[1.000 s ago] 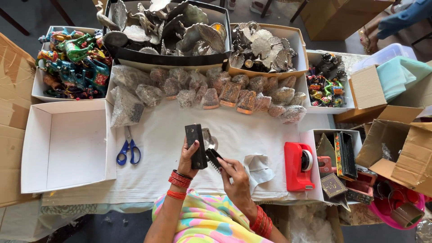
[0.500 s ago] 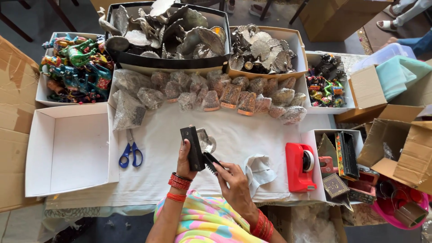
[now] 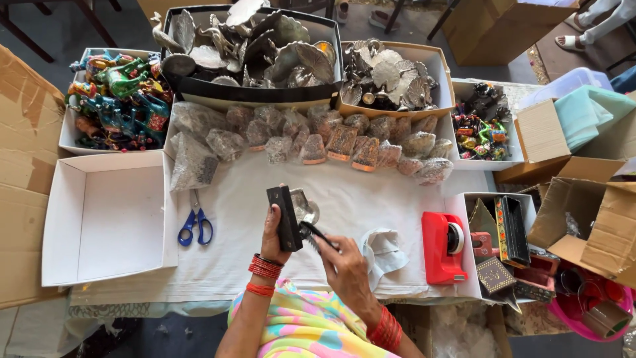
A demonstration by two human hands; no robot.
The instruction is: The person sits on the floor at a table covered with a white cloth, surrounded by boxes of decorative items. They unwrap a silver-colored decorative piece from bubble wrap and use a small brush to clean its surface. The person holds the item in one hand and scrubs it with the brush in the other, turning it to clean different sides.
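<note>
My left hand holds a black rectangular block with a small silvery metal piece attached, upright over the white table cover. My right hand grips a thin black brush whose tip rests against the metal piece. Both wrists carry red bangles. A crumpled white cloth lies just right of my right hand.
Blue-handled scissors lie to the left beside an open white box. A red tape dispenser stands at right. Wrapped pieces line the middle; trays of metal ornaments and painted figures sit behind. Cardboard boxes crowd the right.
Both hands stay close together over the table; the brush has shifted slightly against the metal piece. The view has drifted a little.
</note>
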